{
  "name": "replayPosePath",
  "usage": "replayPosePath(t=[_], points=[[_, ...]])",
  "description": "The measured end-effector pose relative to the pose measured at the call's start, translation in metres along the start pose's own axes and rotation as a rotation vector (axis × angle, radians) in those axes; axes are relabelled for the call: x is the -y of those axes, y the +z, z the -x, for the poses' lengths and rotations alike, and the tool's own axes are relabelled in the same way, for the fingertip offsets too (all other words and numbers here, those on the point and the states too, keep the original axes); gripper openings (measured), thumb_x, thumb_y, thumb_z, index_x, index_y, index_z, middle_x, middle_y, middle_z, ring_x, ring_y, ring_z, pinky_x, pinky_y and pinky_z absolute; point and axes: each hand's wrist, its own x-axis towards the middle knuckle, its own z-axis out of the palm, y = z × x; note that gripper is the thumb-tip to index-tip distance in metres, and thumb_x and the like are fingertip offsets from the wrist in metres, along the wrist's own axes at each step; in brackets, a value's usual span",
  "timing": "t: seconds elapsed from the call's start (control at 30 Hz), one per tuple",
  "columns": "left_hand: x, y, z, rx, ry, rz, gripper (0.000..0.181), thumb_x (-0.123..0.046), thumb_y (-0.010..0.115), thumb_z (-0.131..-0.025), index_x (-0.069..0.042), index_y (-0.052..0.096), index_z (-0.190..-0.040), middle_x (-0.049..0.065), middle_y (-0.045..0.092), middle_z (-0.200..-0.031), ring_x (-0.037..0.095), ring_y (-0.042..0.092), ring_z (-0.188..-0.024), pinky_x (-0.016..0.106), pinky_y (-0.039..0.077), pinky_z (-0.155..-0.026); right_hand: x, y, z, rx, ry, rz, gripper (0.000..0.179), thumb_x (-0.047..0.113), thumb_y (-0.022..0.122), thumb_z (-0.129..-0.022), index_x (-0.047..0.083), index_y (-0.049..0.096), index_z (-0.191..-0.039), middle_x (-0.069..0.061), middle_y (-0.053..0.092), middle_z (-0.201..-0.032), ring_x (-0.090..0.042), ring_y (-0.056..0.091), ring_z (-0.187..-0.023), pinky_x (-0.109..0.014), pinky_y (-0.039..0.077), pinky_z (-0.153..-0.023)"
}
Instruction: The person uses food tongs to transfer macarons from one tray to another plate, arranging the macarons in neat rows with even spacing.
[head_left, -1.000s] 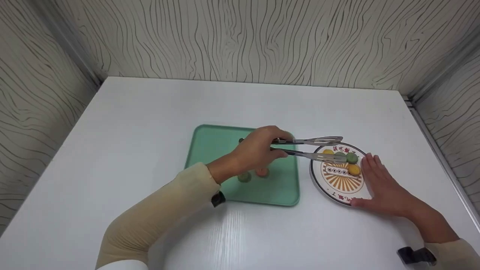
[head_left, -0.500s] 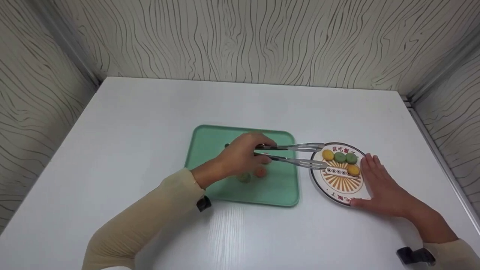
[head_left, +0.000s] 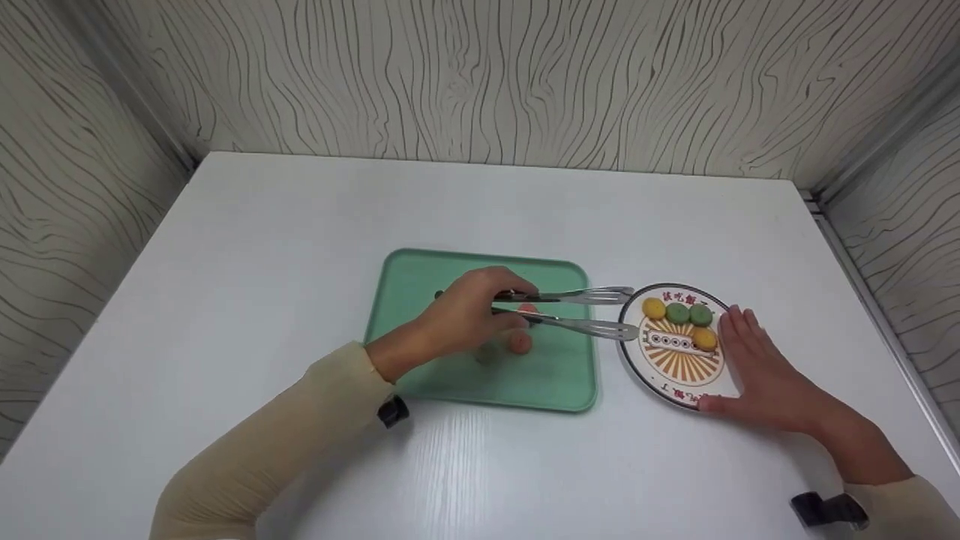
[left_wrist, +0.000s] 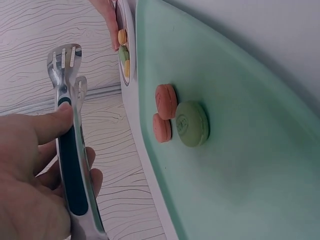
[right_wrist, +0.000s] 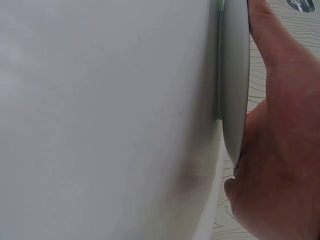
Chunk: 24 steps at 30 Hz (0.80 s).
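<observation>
My left hand (head_left: 469,311) grips metal tongs (left_wrist: 75,172) with dark handle inlays, the thumb on one arm and fingers on the other. The tongs' tips stand apart with nothing between them, at the left rim of a printed round plate (head_left: 660,375). On that plate sit two yellow macarons (head_left: 705,339) and two green macarons (head_left: 677,313). My right hand (head_left: 769,382) rests along the plate's right rim with straight fingers. Below the tongs, a green tray (head_left: 559,386) holds two pink macarons (left_wrist: 166,101) and one green macaron (left_wrist: 192,124), mostly hidden in the head view.
The tray and plate lie side by side on a white table (head_left: 300,225), with a narrow gap between them. Wood-grain patterned panels (head_left: 480,82) close in the back and both sides.
My left hand has drawn the tongs leftward, away from over the plate. The green macaron at their tips has been let go and stays on the plate. The right hand holds its place.
</observation>
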Motion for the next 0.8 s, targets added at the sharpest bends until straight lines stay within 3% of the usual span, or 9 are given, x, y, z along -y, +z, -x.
replayPosePath(t=[0.3,0.8], points=[[0.006,-0.008,0.011,-0.013,-0.037,0.020,0.034,-0.009,0.078,-0.091,-0.010,0.071,-0.125,0.003,0.069,-0.119,0.022,0.064,-0.112,0.041,0.053,-0.096,0.001,0.000,0.001,0.018,0.018,-0.016,0.127,0.056,0.075,-0.084,-0.011,-0.004,-0.157,-0.033,-0.008,-0.164,-0.039,-0.020,-0.152,-0.017,-0.019,-0.108],[0.023,-0.013,0.032,-0.035,-0.029,0.031,0.034,-0.004,0.078,-0.090,-0.008,0.072,-0.123,0.005,0.069,-0.118,0.023,0.065,-0.110,0.045,0.053,-0.094,0.000,0.001,0.000,0.007,0.023,-0.016,0.127,0.056,0.076,-0.083,-0.012,-0.002,-0.157,-0.033,-0.006,-0.164,-0.039,-0.019,-0.152,-0.017,-0.017,-0.108]])
